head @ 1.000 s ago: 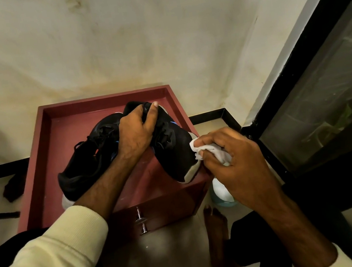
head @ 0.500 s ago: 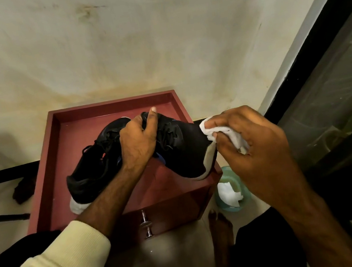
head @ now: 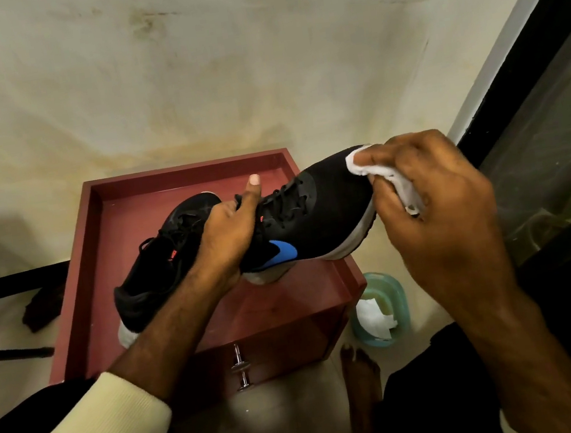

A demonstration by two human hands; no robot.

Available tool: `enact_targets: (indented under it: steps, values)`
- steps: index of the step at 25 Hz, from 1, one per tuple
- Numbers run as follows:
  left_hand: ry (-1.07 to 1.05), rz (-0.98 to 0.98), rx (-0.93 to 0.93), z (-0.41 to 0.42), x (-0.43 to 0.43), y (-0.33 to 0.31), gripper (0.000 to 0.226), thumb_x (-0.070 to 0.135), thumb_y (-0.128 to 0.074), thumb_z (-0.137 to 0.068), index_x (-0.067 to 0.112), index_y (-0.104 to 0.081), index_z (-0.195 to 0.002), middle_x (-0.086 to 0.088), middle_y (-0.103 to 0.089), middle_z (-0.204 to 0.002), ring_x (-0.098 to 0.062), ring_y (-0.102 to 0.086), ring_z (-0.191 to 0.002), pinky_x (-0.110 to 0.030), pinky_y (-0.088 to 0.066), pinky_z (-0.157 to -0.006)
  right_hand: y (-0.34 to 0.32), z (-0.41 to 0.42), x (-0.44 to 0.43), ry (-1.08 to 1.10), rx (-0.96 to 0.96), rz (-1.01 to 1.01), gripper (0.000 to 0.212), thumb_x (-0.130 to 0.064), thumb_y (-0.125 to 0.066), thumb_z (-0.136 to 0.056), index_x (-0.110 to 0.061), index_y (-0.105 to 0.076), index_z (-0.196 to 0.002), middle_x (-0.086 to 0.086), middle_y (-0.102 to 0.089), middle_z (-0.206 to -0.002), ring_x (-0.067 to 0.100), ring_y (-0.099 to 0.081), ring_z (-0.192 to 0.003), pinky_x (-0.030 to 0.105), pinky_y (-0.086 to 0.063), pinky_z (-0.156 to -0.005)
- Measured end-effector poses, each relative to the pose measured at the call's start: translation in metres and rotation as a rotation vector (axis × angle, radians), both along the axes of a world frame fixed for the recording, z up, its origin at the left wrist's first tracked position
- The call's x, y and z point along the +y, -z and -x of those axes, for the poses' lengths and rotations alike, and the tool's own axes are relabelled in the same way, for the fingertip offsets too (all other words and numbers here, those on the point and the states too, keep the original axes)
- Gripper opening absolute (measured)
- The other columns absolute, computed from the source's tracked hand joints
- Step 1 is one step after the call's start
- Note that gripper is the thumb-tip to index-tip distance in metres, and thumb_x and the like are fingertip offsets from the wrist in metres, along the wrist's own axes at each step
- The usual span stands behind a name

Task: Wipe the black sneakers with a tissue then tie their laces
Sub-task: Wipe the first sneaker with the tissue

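Two black sneakers are over a dark red cabinet top (head: 120, 242). My left hand (head: 231, 236) grips the right-hand sneaker (head: 324, 210) around its laced middle and holds it raised, toe pointing right; it has a blue logo and a white sole. My right hand (head: 438, 199) pinches a crumpled white tissue (head: 398, 183) against that sneaker's toe. The other sneaker (head: 164, 265) lies on the cabinet top, heel toward me, partly hidden by my left forearm. Its laces look loose.
A light green bowl (head: 393, 292) with a used tissue in it sits on the floor right of the cabinet. My bare foot (head: 360, 391) is beside it. A dark cloth (head: 40, 307) lies left of the cabinet. A stained wall stands behind, a dark-framed glass door at right.
My left hand has lifted the right-hand sneaker and turned it so its blue logo faces me. My right hand with the tissue has moved up along the toe.
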State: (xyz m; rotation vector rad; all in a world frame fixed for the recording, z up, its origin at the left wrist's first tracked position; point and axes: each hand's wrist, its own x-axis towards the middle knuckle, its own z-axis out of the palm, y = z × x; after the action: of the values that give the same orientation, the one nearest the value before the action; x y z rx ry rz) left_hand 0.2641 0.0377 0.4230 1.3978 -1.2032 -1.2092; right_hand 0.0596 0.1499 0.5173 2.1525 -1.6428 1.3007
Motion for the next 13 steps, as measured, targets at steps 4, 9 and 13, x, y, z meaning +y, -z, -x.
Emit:
enact_targets:
  steps: [4,9,13]
  values:
    - [0.011,-0.198,0.152,-0.004,0.003,0.001,0.060,0.066,-0.072,-0.081,0.019,-0.043,-0.058,-0.010,-0.044,-0.060,-0.029,-0.044,-0.055,-0.036,-0.041,-0.064,0.011,0.008,-0.009,0.047,-0.030,0.050,0.029,-0.003,-0.065,-0.099,-0.011,-0.071,-0.126,0.006,-0.064,-0.125,0.015,-0.061,-0.117,0.026,-0.052,-0.102]
    - [-0.065,-0.410,0.409,0.000,0.005,-0.008,0.039,0.040,-0.075,-0.091,0.001,-0.074,-0.093,-0.013,-0.080,-0.098,-0.027,-0.077,-0.087,-0.039,-0.061,-0.088,0.043,-0.001,-0.014,-0.008,0.001,0.040,0.029,-0.002,-0.066,-0.099,-0.008,-0.070,-0.126,0.009,-0.064,-0.124,0.019,-0.062,-0.118,0.036,-0.056,-0.100]
    - [-0.069,-0.467,0.477,-0.002,0.008,-0.013,0.033,0.033,-0.074,-0.092,0.002,-0.076,-0.102,-0.018,-0.078,-0.105,-0.034,-0.075,-0.102,-0.044,-0.060,-0.094,0.057,-0.005,-0.016,-0.007,0.009,-0.015,0.030,-0.001,-0.066,-0.097,-0.007,-0.070,-0.126,0.011,-0.065,-0.124,0.022,-0.063,-0.119,0.040,-0.057,-0.101]
